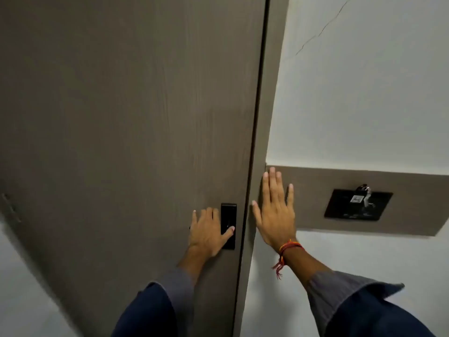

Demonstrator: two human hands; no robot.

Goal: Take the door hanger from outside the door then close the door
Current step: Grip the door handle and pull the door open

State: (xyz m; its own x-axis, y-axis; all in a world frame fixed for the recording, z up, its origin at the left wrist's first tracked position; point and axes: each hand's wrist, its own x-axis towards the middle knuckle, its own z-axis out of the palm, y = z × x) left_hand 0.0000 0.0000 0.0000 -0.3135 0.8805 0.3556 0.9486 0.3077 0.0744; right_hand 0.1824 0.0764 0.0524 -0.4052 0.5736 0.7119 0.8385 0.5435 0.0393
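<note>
A grey-brown wooden door fills the left and middle of the head view and sits flush in its frame. My left hand lies flat on the door, fingers apart, with the thumb on the black lock plate. My right hand rests flat and open on the frame and the brown wall panel beside it. A red and yellow thread is tied around that wrist. No door hanger shows in the view, and neither hand holds anything.
A black wall plate with a key card and key ring in it is mounted on the brown panel to the right. White wall with a thin crack rises above it. A hinge shows at the door's left edge.
</note>
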